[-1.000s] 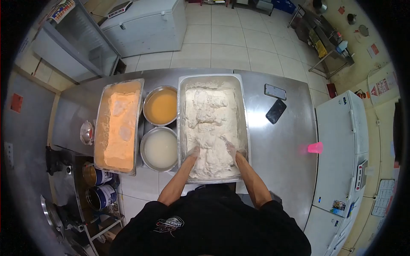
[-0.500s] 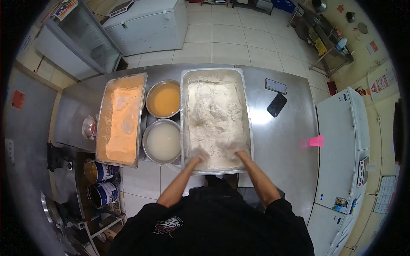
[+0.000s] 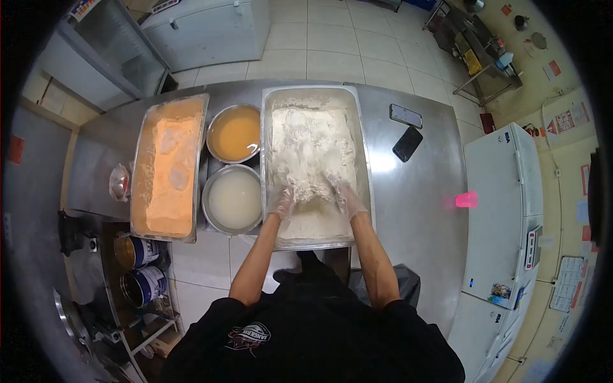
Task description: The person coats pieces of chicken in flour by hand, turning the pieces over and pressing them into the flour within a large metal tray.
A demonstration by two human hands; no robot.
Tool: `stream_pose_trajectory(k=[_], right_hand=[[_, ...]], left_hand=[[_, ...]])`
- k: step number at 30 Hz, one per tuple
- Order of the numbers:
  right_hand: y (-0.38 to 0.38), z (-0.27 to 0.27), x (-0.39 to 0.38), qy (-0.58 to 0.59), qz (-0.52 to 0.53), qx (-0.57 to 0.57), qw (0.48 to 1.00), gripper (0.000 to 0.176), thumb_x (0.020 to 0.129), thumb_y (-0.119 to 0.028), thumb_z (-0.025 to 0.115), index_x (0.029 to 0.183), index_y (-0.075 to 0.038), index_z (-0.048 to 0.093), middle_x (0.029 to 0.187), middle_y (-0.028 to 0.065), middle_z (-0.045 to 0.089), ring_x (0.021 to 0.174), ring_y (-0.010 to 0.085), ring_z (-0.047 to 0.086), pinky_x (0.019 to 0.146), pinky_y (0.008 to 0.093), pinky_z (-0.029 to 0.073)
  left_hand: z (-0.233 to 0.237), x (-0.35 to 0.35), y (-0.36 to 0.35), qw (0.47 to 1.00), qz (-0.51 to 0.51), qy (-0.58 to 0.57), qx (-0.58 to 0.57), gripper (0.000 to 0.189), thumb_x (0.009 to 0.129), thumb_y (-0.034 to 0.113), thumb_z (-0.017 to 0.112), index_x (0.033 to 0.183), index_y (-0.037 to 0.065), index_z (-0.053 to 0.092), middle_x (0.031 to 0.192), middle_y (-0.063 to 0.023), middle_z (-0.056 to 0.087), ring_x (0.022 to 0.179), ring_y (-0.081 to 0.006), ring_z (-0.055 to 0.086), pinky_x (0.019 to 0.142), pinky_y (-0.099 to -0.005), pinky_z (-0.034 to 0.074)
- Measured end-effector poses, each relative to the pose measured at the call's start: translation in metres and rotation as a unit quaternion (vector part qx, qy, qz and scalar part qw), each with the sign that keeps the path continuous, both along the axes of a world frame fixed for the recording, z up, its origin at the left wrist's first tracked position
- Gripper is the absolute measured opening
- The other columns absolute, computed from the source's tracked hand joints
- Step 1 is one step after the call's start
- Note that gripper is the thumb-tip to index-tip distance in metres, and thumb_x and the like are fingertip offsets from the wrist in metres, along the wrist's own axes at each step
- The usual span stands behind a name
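A large metal tray holds white flour, heaped toward its middle and far end. My left hand, in a clear plastic glove, is at the tray's left side with its fingertips in the flour. On the right, my right hand, gloved too, reaches into the flour with its palm turned inward. The fingers of both hands are partly buried and blurred, so whether they grip anything is hidden. Loose flour lies between the two hands.
Left of the tray stand a bowl of orange liquid, a bowl of whitish liquid and a tray of orange powder. Two phones and a pink cup are on the right of the steel table.
Both hands have moved forward from the tray's near end, into the flour near its middle. The view has shifted slightly, so the table appears higher and further left.
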State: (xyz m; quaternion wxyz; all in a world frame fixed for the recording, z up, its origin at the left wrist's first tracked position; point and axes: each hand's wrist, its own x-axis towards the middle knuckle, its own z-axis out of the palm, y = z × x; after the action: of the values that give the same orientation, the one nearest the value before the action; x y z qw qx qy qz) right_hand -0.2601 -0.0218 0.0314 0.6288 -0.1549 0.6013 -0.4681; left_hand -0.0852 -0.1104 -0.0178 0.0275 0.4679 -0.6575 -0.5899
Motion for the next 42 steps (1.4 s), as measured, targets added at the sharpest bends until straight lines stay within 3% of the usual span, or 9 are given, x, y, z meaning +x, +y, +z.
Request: stream_pose_trajectory(k=[3, 4, 10, 16, 21, 24, 29, 38, 42], right_hand=[[0.035, -0.078, -0.026, -0.141, -0.060, -0.185, 0.971, 0.024, 0.071, -0.025, 0.040, 0.078, -0.004, 0.050, 0.074, 0.0082, 0.052, 0.072, 0.0168, 0.047, 0.063, 0.0285, 0.036], [0.037, -0.073, -0.019, 0.228, 0.165, -0.031, 0.959, 0.020, 0.070, -0.021, 0.039, 0.071, -0.005, 0.051, 0.072, 0.0095, 0.052, 0.071, 0.0171, 0.048, 0.062, 0.0281, 0.036], [0.027, -0.194, 0.017, 0.638, 0.636, -0.069, 0.429, 0.013, 0.067, -0.008, 0.039, 0.062, -0.008, 0.052, 0.064, 0.0107, 0.050, 0.064, 0.0173, 0.047, 0.055, 0.0301, 0.038], [-0.026, -0.089, -0.025, 0.595, 0.180, 0.036, 0.783, 0.018, 0.068, -0.017, 0.037, 0.069, -0.006, 0.050, 0.068, 0.0094, 0.049, 0.072, 0.0201, 0.045, 0.064, 0.0310, 0.035], [-0.113, -0.049, -0.079, 0.792, 0.242, -0.107, 0.550, 0.034, 0.067, -0.026, 0.036, 0.084, 0.001, 0.048, 0.090, 0.0166, 0.045, 0.085, 0.0236, 0.042, 0.075, 0.0294, 0.032], [-0.179, -0.096, -0.107, 0.704, 0.303, -0.059, 0.639, 0.035, 0.065, -0.028, 0.039, 0.086, -0.001, 0.048, 0.090, 0.0157, 0.045, 0.084, 0.0243, 0.043, 0.074, 0.0286, 0.033], [-0.219, -0.097, -0.102, 0.648, 0.370, -0.115, 0.656, 0.043, 0.062, -0.031, 0.041, 0.094, -0.002, 0.042, 0.091, 0.0152, 0.045, 0.082, 0.0258, 0.044, 0.074, 0.0305, 0.033], [-0.137, -0.093, -0.070, 0.608, 0.360, -0.163, 0.689, 0.042, 0.065, -0.032, 0.038, 0.090, 0.001, 0.042, 0.086, 0.0160, 0.047, 0.079, 0.0254, 0.045, 0.072, 0.0314, 0.033], [-0.101, -0.096, -0.051, 0.631, 0.354, -0.179, 0.666, 0.043, 0.065, -0.031, 0.037, 0.091, 0.003, 0.042, 0.087, 0.0164, 0.046, 0.080, 0.0255, 0.044, 0.072, 0.0308, 0.033]], left_hand=[[0.031, 0.010, 0.007, 0.871, -0.362, -0.264, -0.199, 0.026, 0.070, 0.023, 0.033, 0.083, 0.005, 0.047, 0.075, -0.0112, 0.049, 0.074, -0.0186, 0.046, 0.063, -0.0279, 0.037], [0.001, 0.015, 0.023, 0.883, -0.331, -0.248, -0.223, 0.026, 0.070, 0.023, 0.033, 0.082, 0.005, 0.047, 0.075, -0.0110, 0.049, 0.074, -0.0185, 0.046, 0.063, -0.0278, 0.037], [-0.070, -0.020, 0.045, 0.953, -0.183, -0.159, -0.182, 0.025, 0.069, 0.022, 0.034, 0.081, 0.005, 0.048, 0.076, -0.0101, 0.050, 0.073, -0.0180, 0.046, 0.062, -0.0270, 0.038], [-0.015, -0.038, -0.056, 0.934, -0.128, -0.160, -0.293, 0.023, 0.069, 0.020, 0.034, 0.080, 0.005, 0.048, 0.076, -0.0093, 0.050, 0.072, -0.0174, 0.047, 0.060, -0.0262, 0.038], [-0.006, -0.073, -0.172, 0.912, -0.101, -0.175, -0.357, 0.023, 0.068, 0.019, 0.034, 0.079, 0.005, 0.049, 0.077, -0.0086, 0.050, 0.071, -0.0170, 0.048, 0.059, -0.0255, 0.039], [-0.043, -0.099, -0.222, 0.875, -0.186, -0.213, -0.392, 0.022, 0.068, 0.018, 0.034, 0.078, 0.005, 0.049, 0.077, -0.0081, 0.050, 0.071, -0.0167, 0.048, 0.058, -0.0251, 0.039], [-0.153, -0.124, -0.229, 0.435, -0.453, -0.481, -0.612, 0.021, 0.068, 0.017, 0.035, 0.077, 0.005, 0.050, 0.078, -0.0074, 0.051, 0.070, -0.0163, 0.049, 0.057, -0.0245, 0.040], [-0.008, -0.098, -0.144, 0.923, -0.222, -0.173, -0.262, 0.020, 0.062, 0.013, 0.037, 0.066, -0.001, 0.052, 0.066, -0.0163, 0.051, 0.061, -0.0240, 0.051, 0.055, -0.0323, 0.039], [-0.050, -0.070, -0.107, 0.885, -0.219, -0.113, -0.395, 0.020, 0.061, 0.019, 0.043, 0.061, 0.001, 0.049, 0.051, -0.0132, 0.047, 0.045, -0.0232, 0.044, 0.044, -0.0332, 0.035]])
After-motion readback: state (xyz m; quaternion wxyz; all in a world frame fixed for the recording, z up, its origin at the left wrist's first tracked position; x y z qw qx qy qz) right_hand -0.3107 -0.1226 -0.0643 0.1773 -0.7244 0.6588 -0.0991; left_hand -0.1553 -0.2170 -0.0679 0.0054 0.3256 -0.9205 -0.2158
